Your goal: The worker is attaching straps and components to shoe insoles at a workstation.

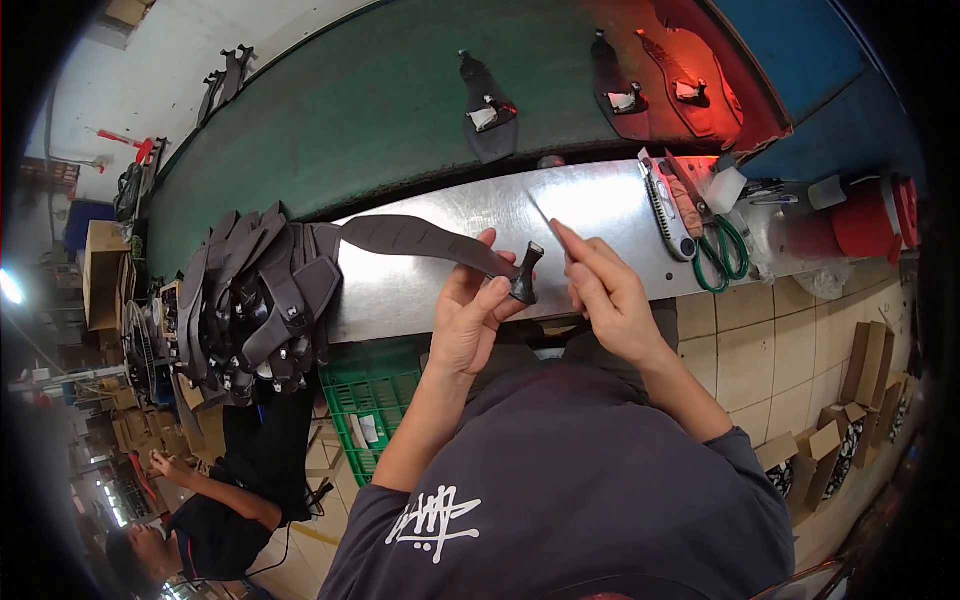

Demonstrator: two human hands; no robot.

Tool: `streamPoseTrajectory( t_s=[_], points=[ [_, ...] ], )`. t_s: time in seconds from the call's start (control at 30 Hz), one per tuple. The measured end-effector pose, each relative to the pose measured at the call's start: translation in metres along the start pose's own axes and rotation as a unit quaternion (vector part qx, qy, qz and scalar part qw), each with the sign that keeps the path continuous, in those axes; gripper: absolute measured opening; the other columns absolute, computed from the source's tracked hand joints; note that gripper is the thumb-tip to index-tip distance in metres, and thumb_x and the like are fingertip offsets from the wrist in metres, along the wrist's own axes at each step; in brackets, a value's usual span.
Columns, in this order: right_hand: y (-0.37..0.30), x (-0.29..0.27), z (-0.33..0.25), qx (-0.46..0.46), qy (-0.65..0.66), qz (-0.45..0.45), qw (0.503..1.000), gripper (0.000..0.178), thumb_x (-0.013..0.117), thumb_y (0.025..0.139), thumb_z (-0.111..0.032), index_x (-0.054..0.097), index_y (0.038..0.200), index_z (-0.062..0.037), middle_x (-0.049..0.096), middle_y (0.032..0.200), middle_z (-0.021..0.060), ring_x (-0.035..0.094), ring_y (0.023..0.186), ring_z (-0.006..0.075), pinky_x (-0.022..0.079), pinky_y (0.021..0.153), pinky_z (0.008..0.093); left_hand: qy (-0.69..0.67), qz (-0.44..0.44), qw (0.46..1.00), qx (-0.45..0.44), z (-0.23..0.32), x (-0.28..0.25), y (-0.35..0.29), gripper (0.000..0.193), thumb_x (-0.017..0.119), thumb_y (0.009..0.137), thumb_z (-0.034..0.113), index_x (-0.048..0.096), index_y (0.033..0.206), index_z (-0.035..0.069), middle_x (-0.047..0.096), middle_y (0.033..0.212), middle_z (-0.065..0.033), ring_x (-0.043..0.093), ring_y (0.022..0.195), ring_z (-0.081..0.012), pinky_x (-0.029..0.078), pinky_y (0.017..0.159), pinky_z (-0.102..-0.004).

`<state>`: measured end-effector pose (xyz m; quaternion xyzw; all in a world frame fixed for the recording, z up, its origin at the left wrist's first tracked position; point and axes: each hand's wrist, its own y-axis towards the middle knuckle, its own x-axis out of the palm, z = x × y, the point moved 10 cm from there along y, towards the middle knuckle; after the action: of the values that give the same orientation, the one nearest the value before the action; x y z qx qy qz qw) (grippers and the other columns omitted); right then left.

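Observation:
My left hand (468,318) grips a dark grey shoe sole (415,237) near its heel end, with the toe end reaching left over the steel bench. A short black heel (529,275) juts from it between my fingers. My right hand (612,305) is closed round a thin pointed metal tool (538,205); its grip is hidden, so its kind is unclear. The tool's tip points up and left, apart from the heel. At the left, a big heap of dark soles with black heels (265,310) lies at the bench's end.
Beyond the steel bench (440,205) runs a green conveyor belt (330,125) carrying several soles, some under red light. A utility knife (667,210) and green-handled scissors (722,255) lie at the right. A green crate (372,400) stands below. A co-worker (215,520) is at lower left.

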<state>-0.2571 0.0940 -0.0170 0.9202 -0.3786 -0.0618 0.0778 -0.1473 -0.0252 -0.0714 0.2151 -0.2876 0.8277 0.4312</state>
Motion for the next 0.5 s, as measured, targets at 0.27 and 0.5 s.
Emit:
streamPoseTrajectory(
  t_s=[0.27, 0.5],
  points=[
    [-0.027, 0.053, 0.012, 0.283, 0.261, -0.194, 0.902, 0.068, 0.049, 0.096, -0.009, 0.015, 0.153, -0.0217, 0.056, 0.065, 0.0016, 0.045, 0.049, 0.0050, 0.036, 0.046, 0.0186, 0.003, 0.027, 0.999, 0.045, 0.002, -0.005, -0.005, 0.069, 0.069, 0.079, -0.006, 0.041, 0.140, 0.006, 0.055, 0.120, -0.0054, 0.059, 0.105, -0.0161, 0.054, 0.086, -0.0298],
    [-0.025, 0.047, 0.031, 0.280, 0.287, -0.145, 0.904, 0.057, 0.050, 0.097, -0.011, 0.029, 0.150, -0.0199, 0.048, 0.063, -0.0019, 0.039, 0.048, 0.0040, 0.032, 0.044, 0.0183, 0.012, 0.029, 0.997, 0.068, 0.003, -0.006, 0.000, 0.064, 0.070, 0.075, -0.010, 0.050, 0.135, 0.005, 0.057, 0.123, -0.0055, 0.059, 0.103, -0.0137, 0.051, 0.089, -0.0301]
  ],
)
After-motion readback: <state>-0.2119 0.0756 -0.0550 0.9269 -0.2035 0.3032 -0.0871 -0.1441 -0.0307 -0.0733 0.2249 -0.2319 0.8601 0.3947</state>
